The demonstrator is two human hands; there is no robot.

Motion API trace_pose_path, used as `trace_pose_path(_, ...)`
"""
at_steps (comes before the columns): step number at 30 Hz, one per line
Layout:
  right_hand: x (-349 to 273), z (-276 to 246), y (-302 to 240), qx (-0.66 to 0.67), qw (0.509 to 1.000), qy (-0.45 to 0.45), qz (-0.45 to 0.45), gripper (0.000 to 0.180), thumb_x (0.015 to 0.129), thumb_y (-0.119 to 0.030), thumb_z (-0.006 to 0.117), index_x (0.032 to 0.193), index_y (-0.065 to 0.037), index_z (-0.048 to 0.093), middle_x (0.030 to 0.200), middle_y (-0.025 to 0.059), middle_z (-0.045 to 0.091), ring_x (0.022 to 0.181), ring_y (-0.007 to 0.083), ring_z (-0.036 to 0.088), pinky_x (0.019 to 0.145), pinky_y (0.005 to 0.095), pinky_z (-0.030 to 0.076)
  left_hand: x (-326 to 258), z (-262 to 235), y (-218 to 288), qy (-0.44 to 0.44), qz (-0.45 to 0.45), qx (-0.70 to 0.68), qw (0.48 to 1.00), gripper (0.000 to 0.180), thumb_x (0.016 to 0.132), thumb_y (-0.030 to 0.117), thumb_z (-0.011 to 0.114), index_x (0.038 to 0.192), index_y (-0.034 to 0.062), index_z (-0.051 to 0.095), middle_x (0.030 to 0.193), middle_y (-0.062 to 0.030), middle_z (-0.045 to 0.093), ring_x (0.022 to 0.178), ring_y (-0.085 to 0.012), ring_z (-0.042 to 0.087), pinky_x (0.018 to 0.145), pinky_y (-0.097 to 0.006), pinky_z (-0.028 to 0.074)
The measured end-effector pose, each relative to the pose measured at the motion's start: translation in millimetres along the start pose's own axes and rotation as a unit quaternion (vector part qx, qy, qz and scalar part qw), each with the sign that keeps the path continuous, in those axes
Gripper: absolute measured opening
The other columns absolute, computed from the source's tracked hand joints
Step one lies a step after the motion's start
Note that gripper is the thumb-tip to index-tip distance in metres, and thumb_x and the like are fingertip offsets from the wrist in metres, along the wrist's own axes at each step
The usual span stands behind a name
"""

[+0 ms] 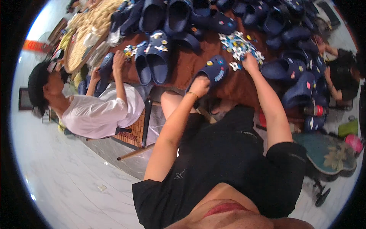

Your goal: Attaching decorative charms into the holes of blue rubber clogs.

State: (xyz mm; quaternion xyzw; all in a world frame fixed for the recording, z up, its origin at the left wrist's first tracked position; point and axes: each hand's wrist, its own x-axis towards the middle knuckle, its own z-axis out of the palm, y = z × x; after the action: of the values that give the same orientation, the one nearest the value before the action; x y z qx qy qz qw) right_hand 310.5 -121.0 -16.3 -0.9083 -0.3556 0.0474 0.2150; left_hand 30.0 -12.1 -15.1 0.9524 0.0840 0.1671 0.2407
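My left hand (200, 85) is tucked into the opening of a navy clog (217, 68), its fingers curled and gripping it. Small yellow, blue and white charms sit on that clog's toe, which points away to the right. My right hand (250, 63) reaches to the near edge of a pile of white, blue and yellow shoe charms (236, 42). Its fingers are bent down among them, and whatever they pinch is hidden. One loose charm (235, 66) lies just left of this hand. A decorated pair of navy clogs (157, 61) stands left of my left hand.
Many navy clogs (179, 15) crowd the far side and right of the brown-covered table (244, 89). At left, a person in a white shirt (99, 107) on a chair holds another clog (107, 65). Someone in black (343, 72) sits at right. A green stool (324, 152) stands lower right.
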Motion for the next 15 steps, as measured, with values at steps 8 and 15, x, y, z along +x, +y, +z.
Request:
trace_pose_path(8,-3.5,-13.8,17.0,0.31,0.951,0.005,-0.011,0.03,0.071,-0.006,0.062,0.099,0.002,0.059,0.084,0.0094,0.063,0.072,0.0138,0.06,0.062,0.0261,0.048,7.6,3.0,10.9,-0.046,-0.001,0.021,0.999,0.008,0.065,0.01,0.053,0.066,0.0021,0.054,0.074,-0.0135,0.055,0.08,-0.0314,0.053,0.074,-0.041,0.042)
trace_pose_path(15,-28.7,-14.0,-107.9,0.238,0.935,0.013,-0.262,0.017,0.07,-0.007,0.06,0.087,-0.005,0.057,0.084,0.0112,0.061,0.08,0.0269,0.06,0.07,0.035,0.048,-0.7,1.1,8.9,-0.036,-0.01,0.004,0.999,0.009,0.064,0.008,0.055,0.063,0.001,0.05,0.071,-0.0141,0.052,0.076,-0.0333,0.051,0.069,-0.041,0.041)
